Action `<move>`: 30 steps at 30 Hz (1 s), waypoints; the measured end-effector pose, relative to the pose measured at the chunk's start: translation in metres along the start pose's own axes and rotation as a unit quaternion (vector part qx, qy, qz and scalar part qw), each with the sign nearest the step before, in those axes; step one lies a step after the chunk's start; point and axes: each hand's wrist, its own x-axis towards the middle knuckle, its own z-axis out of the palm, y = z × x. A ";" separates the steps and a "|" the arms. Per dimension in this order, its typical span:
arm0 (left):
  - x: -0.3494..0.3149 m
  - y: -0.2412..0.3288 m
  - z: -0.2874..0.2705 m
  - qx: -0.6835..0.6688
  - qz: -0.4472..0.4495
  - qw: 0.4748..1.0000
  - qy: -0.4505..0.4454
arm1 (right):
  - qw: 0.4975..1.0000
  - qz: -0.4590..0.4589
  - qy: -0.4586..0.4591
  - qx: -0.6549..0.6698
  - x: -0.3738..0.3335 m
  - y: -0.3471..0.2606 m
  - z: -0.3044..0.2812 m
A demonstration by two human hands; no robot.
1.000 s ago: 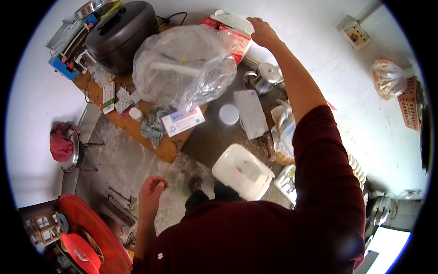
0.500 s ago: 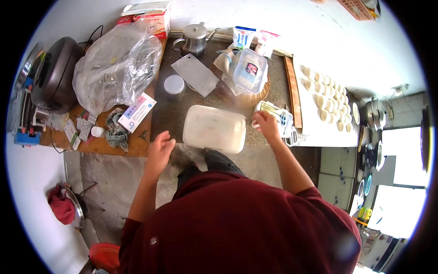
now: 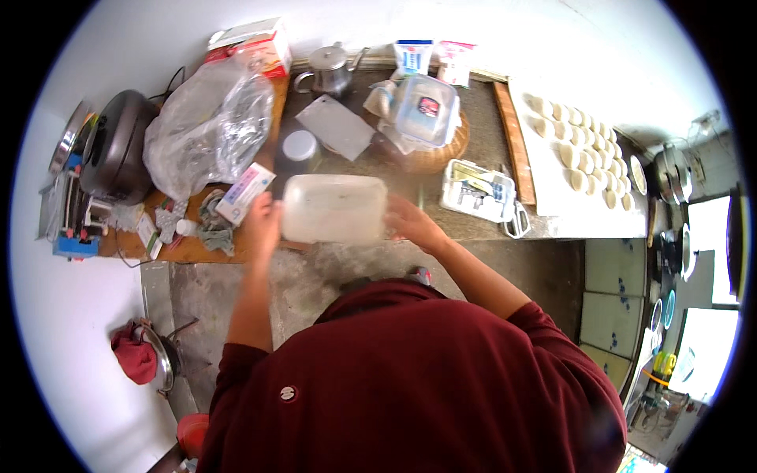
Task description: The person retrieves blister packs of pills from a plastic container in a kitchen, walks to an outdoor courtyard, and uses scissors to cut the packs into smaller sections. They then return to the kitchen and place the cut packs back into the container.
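Observation:
A whitish, translucent rectangular plastic container (image 3: 335, 209) is at the table's front edge, between my two hands. My left hand (image 3: 264, 223) grips its left end. My right hand (image 3: 412, 224), smeared by motion, has its fingers closed at the right end. Just behind the container stands a jar with a white lid (image 3: 300, 145), and beside that lies a flat grey metal sheet (image 3: 337, 126). To the right of my right hand, a white plastic box (image 3: 479, 191) holds several small items, with a clear handle-like piece at its corner.
A lidded clear box (image 3: 426, 112) rests on a wicker basket (image 3: 441, 154). A wooden strip (image 3: 515, 143) borders a white board (image 3: 552, 201) with rows of pale dough rounds (image 3: 587, 158). A steel teapot (image 3: 328, 69), plastic bag (image 3: 209, 130), small carton (image 3: 244, 193) and dark cooker (image 3: 118, 148) stand around.
My right hand has left the white box and come to the container's right end. My left hand has closed on the left end. The container has shifted left.

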 end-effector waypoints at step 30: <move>0.056 0.137 0.294 -0.364 -0.432 0.806 -0.179 | 0.932 -0.086 0.325 -0.138 -0.071 -0.008 -0.241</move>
